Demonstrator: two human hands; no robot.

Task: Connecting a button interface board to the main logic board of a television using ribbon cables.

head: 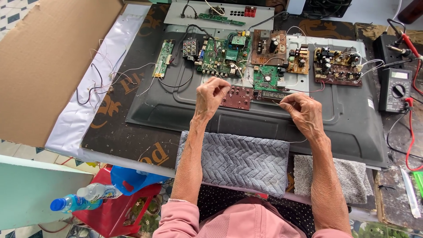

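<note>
Fingers of my left hand (210, 94) and right hand (299, 110) pinch a thin pale wire at frame centre, above the small dark-red circuit board (236, 97); boards lie exposed, wiring unfinished.

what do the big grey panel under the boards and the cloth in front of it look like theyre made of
Grey panel: probably moulded plastic, matte, with pressed ribs and rounded edges; painted metal is possible. Cloth: soft grey terry-like fabric with a raised zigzag pile.
</note>
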